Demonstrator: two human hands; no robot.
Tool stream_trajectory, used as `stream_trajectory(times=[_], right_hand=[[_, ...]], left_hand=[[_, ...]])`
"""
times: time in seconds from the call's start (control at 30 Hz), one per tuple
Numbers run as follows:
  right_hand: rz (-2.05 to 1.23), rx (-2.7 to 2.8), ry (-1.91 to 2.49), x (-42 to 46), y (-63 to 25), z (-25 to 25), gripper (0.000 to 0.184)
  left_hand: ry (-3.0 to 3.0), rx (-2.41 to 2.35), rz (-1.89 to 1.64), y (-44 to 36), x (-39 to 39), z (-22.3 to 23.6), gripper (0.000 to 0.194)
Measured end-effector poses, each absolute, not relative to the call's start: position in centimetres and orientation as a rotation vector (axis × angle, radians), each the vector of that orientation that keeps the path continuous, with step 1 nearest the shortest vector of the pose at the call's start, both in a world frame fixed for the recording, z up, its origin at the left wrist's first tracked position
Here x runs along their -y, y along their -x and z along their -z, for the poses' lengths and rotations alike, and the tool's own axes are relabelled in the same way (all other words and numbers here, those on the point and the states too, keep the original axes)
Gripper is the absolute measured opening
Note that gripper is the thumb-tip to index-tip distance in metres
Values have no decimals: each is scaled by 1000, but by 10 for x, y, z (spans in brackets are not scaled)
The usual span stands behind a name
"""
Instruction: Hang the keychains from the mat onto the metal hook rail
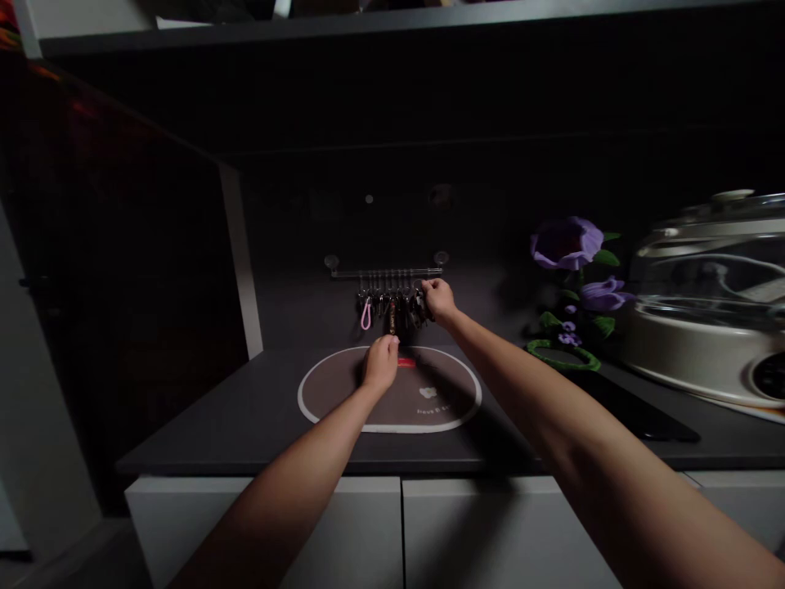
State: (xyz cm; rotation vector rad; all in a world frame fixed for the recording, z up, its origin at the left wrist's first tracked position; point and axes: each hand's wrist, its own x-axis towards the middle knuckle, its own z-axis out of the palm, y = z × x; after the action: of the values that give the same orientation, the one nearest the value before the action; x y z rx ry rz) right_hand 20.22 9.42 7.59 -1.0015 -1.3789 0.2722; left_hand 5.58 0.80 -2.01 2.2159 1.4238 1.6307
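Note:
A clear rail with hooks is fixed to the dark back wall, and several bunches of keys hang from it. Among them are a pink loop strap and a brown patterned strap. At the rail's right end, my right hand is closed on a bunch of keys. My left hand is closed just below the brown strap, above the mat; what its fingers hold is hidden. Beside it, a red strip shows on or over the mat.
An oval grey-brown mat with a white rim lies on the dark counter. Purple artificial flowers, a black flat slab and a white appliance with a clear cover stand at right. A shelf overhangs.

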Motion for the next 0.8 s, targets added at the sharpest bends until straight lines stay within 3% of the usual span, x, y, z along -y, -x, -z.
stream_trajectory(times=[0.17,0.8], right_hand=[[-282,1224,1068,-109,-193,-80,19],[-274,1168,1159,-119,-195,-58,21]], left_hand=[[-2157,-1425,-1677,-55,-11,22,28],[-2139,-1469,-1641,-52,-14,22,29]])
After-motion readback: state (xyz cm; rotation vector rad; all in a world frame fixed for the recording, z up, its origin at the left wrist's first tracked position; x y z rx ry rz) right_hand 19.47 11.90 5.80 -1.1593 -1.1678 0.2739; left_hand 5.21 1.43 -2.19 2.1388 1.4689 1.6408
